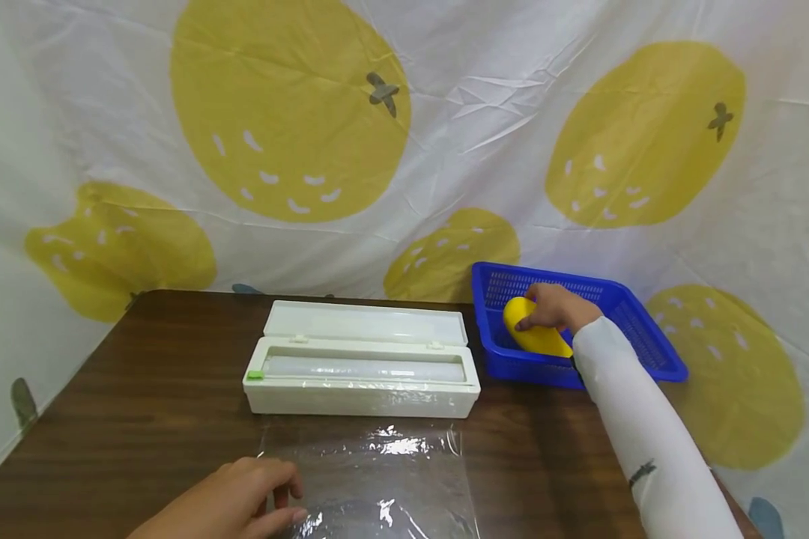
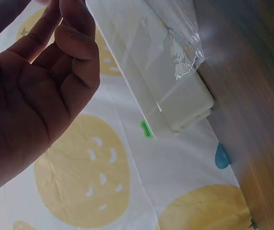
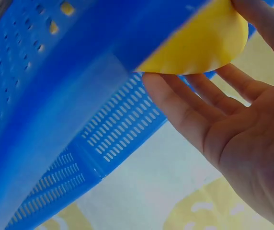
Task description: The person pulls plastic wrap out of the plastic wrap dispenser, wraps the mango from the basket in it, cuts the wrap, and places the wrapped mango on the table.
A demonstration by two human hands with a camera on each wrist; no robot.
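In the head view, my right hand (image 1: 554, 307) reaches into the blue basket (image 1: 654, 359) at the back right. Its thumb and fingers grip a smooth, elongated yellow object (image 1: 535, 337). The right wrist view shows the rounded end of that yellow object (image 3: 201, 43) between thumb and fingers, partly hidden by the basket wall (image 3: 70, 100). My left hand (image 1: 243, 494) hovers at the left edge of a sheet of clear plastic wrap (image 1: 377, 471), fingers loosely bent and holding nothing. The wrap comes from a white dispenser box (image 1: 360, 402) with its lid raised.
Inside the dispenser lies a roll of wrap (image 1: 364, 368), with a small green slider (image 1: 255, 375) at its left end. All stands on a dark wooden table (image 1: 141, 419). A white curtain with yellow fruit prints (image 1: 445, 150) hangs right behind.
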